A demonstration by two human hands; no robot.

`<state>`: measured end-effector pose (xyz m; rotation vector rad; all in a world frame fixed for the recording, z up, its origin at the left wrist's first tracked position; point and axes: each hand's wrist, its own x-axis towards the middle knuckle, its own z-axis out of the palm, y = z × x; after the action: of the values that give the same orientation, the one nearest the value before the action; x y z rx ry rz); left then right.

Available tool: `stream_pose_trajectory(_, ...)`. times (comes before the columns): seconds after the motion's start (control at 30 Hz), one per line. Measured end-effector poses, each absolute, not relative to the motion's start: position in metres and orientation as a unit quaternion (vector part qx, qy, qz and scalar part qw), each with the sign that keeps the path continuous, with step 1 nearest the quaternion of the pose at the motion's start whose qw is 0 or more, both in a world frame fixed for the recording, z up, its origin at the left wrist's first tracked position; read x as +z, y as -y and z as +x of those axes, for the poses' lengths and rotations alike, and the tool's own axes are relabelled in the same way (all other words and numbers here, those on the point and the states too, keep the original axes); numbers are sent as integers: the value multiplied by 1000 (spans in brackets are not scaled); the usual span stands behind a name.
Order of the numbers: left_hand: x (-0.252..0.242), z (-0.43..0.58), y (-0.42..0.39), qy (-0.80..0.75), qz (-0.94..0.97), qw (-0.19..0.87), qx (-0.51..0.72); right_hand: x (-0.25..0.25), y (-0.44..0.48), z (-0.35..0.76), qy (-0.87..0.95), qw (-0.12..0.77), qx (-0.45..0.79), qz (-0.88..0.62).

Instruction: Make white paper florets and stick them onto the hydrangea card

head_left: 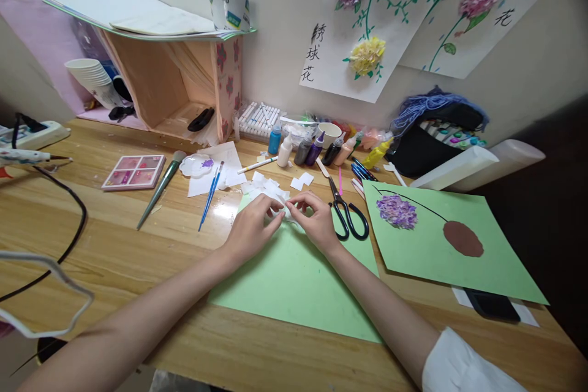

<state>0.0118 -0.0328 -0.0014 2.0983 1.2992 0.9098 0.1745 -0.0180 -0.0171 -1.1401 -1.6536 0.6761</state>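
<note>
Over the far part of a green sheet (pixel 294 282), my left hand (pixel 257 220) and my right hand (pixel 312 217) meet with their fingertips pinched close together. Between them shows a small white piece of paper (pixel 289 214), partly hidden by the fingers. Just beyond my left hand lies a pile of white paper pieces (pixel 264 187), with a few more cut squares (pixel 302 181) to its right. Black-handled scissors (pixel 342 208) rest beside my right hand, blades pointing away from me.
Several paint bottles (pixel 316 148) stand behind the paper pieces. At right lies a green sheet with a purple paper flower (pixel 397 211). Brushes (pixel 211 196), a pink palette (pixel 134 172) and a glue gun (pixel 32 157) lie left. A peach box (pixel 225 86) stands behind.
</note>
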Motion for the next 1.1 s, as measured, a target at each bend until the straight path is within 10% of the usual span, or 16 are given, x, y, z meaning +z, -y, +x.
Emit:
stream_pose_trajectory(0.43, 3, 11, 32, -478, 758, 258, 362, -21, 18, 172, 618, 477, 422, -461)
stream_pose_trajectory(1.1, 5, -2, 15, -553, 707, 273, 347, -22, 14, 176, 572, 523, 296, -559)
